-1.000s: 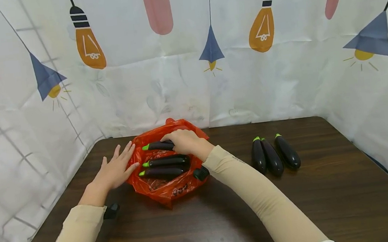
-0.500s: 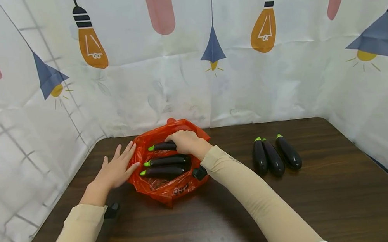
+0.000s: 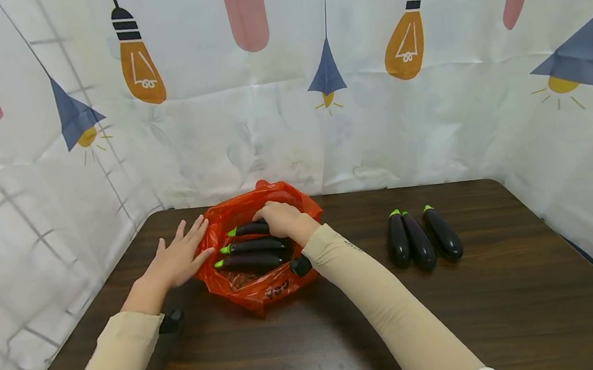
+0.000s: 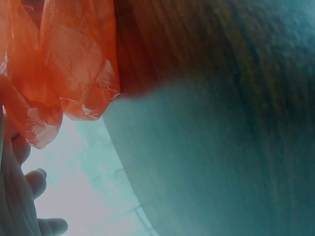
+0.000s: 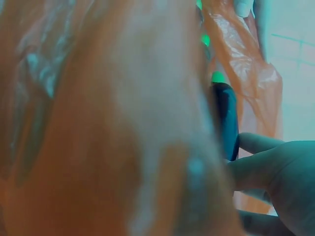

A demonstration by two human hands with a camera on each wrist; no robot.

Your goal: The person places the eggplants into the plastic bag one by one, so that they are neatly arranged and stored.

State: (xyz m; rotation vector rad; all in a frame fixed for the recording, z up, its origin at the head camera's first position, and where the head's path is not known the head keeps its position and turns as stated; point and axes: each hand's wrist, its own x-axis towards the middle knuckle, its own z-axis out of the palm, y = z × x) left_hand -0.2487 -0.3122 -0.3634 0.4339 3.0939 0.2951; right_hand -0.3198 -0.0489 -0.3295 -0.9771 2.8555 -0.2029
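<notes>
An orange-red plastic bag [image 3: 261,298] lies with its mouth spread wide on the dark table. Two dark eggplants with green tips, a middle eggplant [image 3: 259,246] and a near eggplant [image 3: 253,264], lie side by side in it. Behind them my right hand [image 3: 288,220] grips the end of a third eggplant [image 3: 251,229], its green tip pointing left; the right wrist view shows fingers [image 5: 258,167] against this eggplant [image 5: 229,123], with bag film covering much of that view. With fingers spread, my left hand [image 3: 174,263] rests against the bag's left rim.
To the right on the table [image 3: 343,335] lie three more eggplants: a left one [image 3: 398,241], a middle one [image 3: 419,243] and a right one [image 3: 443,234]. A printed white curtain [image 3: 291,132] hangs behind the table and along its sides.
My right hand has lowered the eggplant further into the bag, bringing it slightly right and nearer the other two. My left hand has stayed at the bag's rim.
</notes>
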